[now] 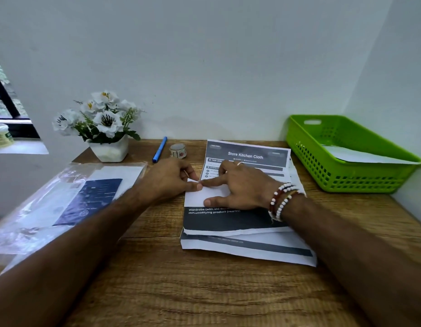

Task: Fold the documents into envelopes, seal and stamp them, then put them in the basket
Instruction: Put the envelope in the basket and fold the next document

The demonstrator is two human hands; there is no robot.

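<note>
The left hand (168,179) pinches the upper left corner of a white envelope (200,197) between its thumb and curled fingers. The right hand (245,185) lies spread on the same envelope, with its forefinger and thumb pressing flat. The envelope rests on a stack of printed documents (247,154) on the bench (181,279). Behind are a blue pen (159,149) and a tape roll (178,151). The green basket (346,175) stands at the right and holds another white sheet (360,156).
</note>
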